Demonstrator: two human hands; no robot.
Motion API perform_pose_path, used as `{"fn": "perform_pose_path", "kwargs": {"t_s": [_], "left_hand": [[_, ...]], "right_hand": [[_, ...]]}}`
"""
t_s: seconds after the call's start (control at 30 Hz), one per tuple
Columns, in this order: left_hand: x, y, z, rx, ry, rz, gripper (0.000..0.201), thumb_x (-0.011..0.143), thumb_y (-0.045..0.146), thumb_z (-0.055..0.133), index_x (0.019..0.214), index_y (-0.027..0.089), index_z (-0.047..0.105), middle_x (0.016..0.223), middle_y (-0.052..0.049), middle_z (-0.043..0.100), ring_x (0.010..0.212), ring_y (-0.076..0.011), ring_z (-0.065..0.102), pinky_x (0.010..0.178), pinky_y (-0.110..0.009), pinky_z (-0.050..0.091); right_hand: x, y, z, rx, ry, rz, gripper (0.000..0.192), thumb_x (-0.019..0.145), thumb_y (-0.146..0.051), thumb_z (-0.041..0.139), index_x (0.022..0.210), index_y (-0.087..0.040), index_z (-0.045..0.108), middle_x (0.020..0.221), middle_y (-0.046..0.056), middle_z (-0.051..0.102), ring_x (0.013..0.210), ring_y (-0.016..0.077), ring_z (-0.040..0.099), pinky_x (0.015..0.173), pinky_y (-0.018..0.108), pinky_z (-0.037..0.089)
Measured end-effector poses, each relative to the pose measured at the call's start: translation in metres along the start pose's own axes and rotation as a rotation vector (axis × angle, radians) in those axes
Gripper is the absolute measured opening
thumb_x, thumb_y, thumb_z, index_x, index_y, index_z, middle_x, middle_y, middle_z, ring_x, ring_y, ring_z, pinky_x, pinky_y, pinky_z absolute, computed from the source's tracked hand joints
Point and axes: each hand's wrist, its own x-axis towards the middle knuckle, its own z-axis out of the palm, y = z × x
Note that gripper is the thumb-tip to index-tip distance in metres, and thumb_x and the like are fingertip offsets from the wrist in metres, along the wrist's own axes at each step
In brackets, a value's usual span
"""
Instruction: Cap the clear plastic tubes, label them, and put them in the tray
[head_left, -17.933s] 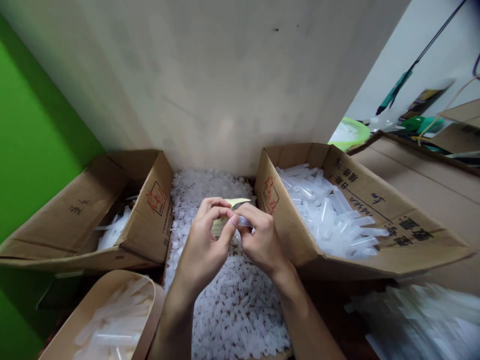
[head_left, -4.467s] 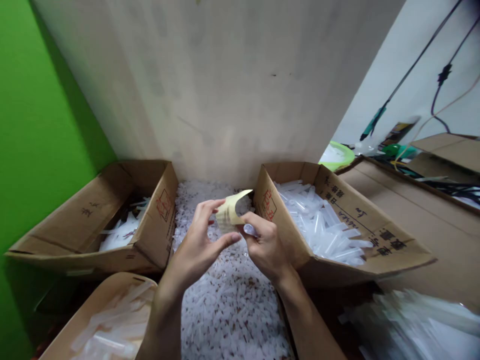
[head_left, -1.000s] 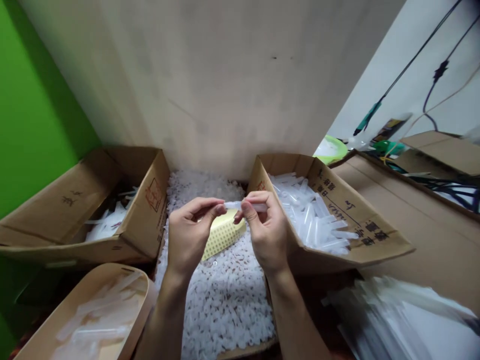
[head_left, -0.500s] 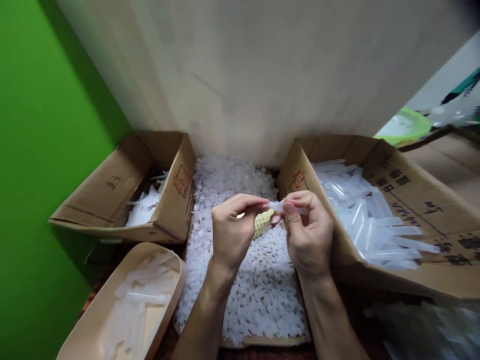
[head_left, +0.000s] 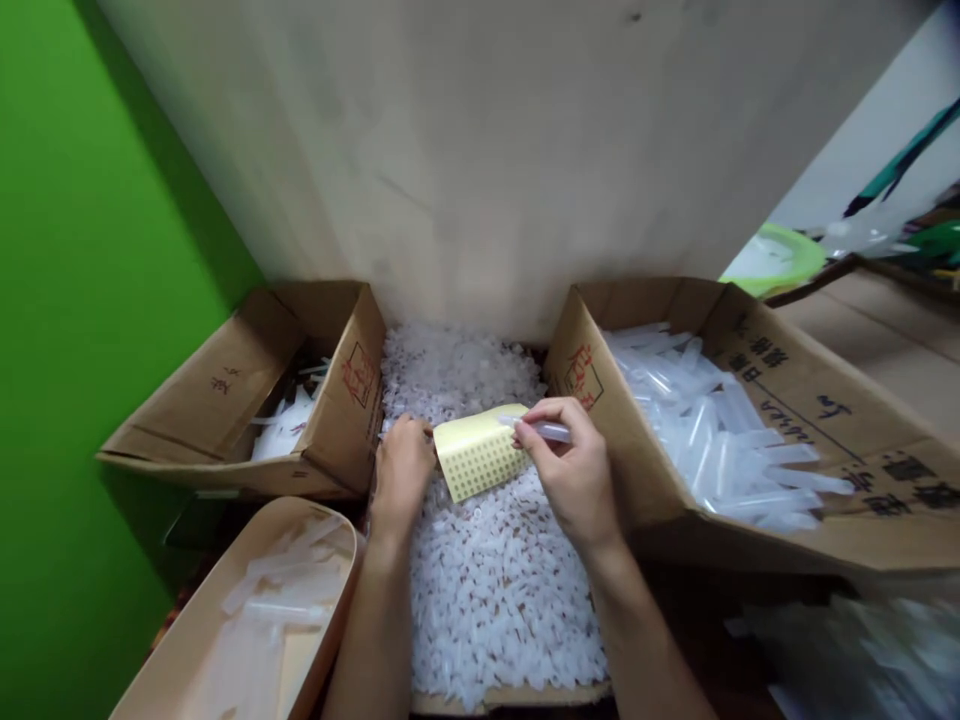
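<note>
**Hands, label sheet and tube over the tray of white caps**

Left hand [head_left: 401, 470] — lies palm-down on the heap of small white plastic caps [head_left: 487, 590], fingers curled down into the caps at the left edge of the sheet; whether they pinch a cap cannot be told.

Right hand [head_left: 574, 475] — fingers pressed together in a pinch on a short translucent plastic tube [head_left: 541, 430], held roughly level just above the right end of the sheet, its left tip over the sheet's top corner.

Pale yellow sheet of small round stickers [head_left: 480, 452] — rests on the caps between the two hands, tilted, the dotted face up, the upper strip blank.

Caps — fill a shallow cardboard tray [head_left: 510, 695] from the wall to the near edge.

Left brown cardboard box [head_left: 225, 400] — open, printed in red on its inner flap, holds a few clear tubes; touching the tray's left side.

Right brown cardboard box [head_left: 787, 400] — open, dark printing on the flap, heaped with translucent tubes [head_left: 712, 430]; its end wall stands just beside the right hand.

Beige rounded plastic scoop tray [head_left: 225, 620] — near left, holds blurred clear tubes.

Surroundings — bright green wall [head_left: 90, 250] on the left, pale board [head_left: 487, 150] behind the boxes.
</note>
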Motion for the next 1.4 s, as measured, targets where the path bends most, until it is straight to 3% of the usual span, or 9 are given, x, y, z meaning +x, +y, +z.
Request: {"fn": "perform_pose_path", "kwargs": {"t_s": [0.17, 0.33, 0.57, 0.73, 0.9, 1.03, 1.13, 1.2, 1.4], "left_hand": [[0.003, 0.002, -0.001, -0.029, -0.006, 0.028, 0.012, 0.09, 0.016, 0.068, 0.092, 0.018, 0.08, 0.105, -0.014, 0.074, 0.097, -0.0288, 0.074, 0.079, -0.032, 0.051], [-0.005, 0.002, -0.029, -0.131, 0.098, 0.033, 0.006, 0.093, 0.017, 0.065, 0.097, 0.016, 0.07, 0.106, -0.011, 0.074, 0.096, -0.0241, 0.072, 0.084, -0.032, 0.052], [-0.018, 0.033, -0.044, -1.189, 0.098, 0.19, 0.037, 0.092, 0.042, 0.072, 0.121, 0.02, 0.067, 0.106, -0.008, 0.077, 0.097, -0.0209, 0.075, 0.09, -0.035, 0.059], [-0.019, 0.058, -0.028, -1.605, -0.061, 0.039, 0.033, 0.076, 0.035, 0.089, 0.096, 0.018, 0.068, 0.1, -0.008, 0.082, 0.097, -0.0195, 0.076, 0.094, -0.032, 0.056], [-0.02, 0.059, -0.025, -1.641, -0.13, 0.027, 0.029, 0.071, 0.03, 0.094, 0.083, 0.016, 0.07, 0.099, -0.007, 0.082, 0.092, -0.0158, 0.074, 0.088, -0.026, 0.055], [-0.017, 0.049, -0.022, -1.509, -0.132, 0.156, 0.025, 0.073, 0.028, 0.092, 0.092, 0.018, 0.08, 0.097, -0.005, 0.081, 0.091, -0.0156, 0.073, 0.085, -0.024, 0.055], [-0.019, 0.05, -0.022, -1.513, -0.206, 0.243, 0.028, 0.08, 0.029, 0.088, 0.104, 0.02, 0.08, 0.114, -0.008, 0.08, 0.106, -0.0201, 0.074, 0.095, -0.029, 0.056], [-0.022, 0.056, -0.022, -1.58, -0.243, 0.257, 0.034, 0.083, 0.034, 0.086, 0.113, 0.021, 0.077, 0.125, -0.011, 0.077, 0.117, -0.0231, 0.072, 0.102, -0.033, 0.056], [-0.031, 0.071, -0.025, -1.654, -0.151, 0.306, 0.046, 0.082, 0.04, 0.086, 0.12, 0.025, 0.064, 0.13, -0.013, 0.075, 0.125, -0.0271, 0.069, 0.109, -0.041, 0.055]], "right_hand": [[0.001, 0.004, 0.005, 0.05, -0.091, 0.036, 0.011, 0.089, -0.031, 0.07, 0.086, -0.02, 0.067, 0.093, 0.003, 0.063, 0.083, 0.018, 0.065, 0.072, 0.028, 0.055], [0.001, 0.006, 0.008, 0.224, -0.106, 0.184, 0.025, 0.082, -0.039, 0.081, 0.096, -0.019, 0.072, 0.098, 0.006, 0.072, 0.087, 0.0223, 0.074, 0.076, 0.033, 0.061], [0.002, 0.004, 0.001, 0.427, -0.122, 0.287, 0.033, 0.086, -0.047, 0.081, 0.101, -0.017, 0.076, 0.089, 0.008, 0.08, 0.082, 0.025, 0.08, 0.077, 0.035, 0.065], [0.0, -0.001, 0.003, 0.445, -0.111, 0.21, 0.024, 0.09, -0.041, 0.079, 0.102, -0.02, 0.075, 0.091, 0.005, 0.079, 0.078, 0.0194, 0.078, 0.075, 0.03, 0.064], [-0.002, -0.002, 0.005, 0.409, -0.07, 0.12, 0.018, 0.09, -0.035, 0.08, 0.101, -0.021, 0.075, 0.096, 0.002, 0.075, 0.075, 0.0141, 0.074, 0.072, 0.025, 0.062], [-0.001, 0.0, 0.005, 0.477, -0.111, 0.185, 0.026, 0.093, -0.044, 0.074, 0.093, -0.018, 0.071, 0.07, -0.001, 0.067, 0.051, 0.0104, 0.062, 0.05, 0.021, 0.051], [0.0, 0.0, 0.006, 0.532, -0.102, 0.236, 0.035, 0.093, -0.051, 0.072, 0.087, -0.018, 0.066, 0.065, -0.002, 0.063, 0.041, 0.0073, 0.05, 0.04, 0.02, 0.038], [-0.001, -0.001, 0.006, 0.505, -0.06, 0.209, 0.034, 0.09, -0.05, 0.077, 0.087, -0.018, 0.065, 0.069, -0.002, 0.063, 0.047, 0.0079, 0.052, 0.045, 0.021, 0.041], [-0.006, -0.007, 0.005, 0.55, -0.176, 0.232, 0.038, 0.094, -0.052, 0.072, 0.081, -0.019, 0.057, 0.064, -0.004, 0.06, 0.042, 0.0059, 0.04, 0.04, 0.02, 0.032]]}}
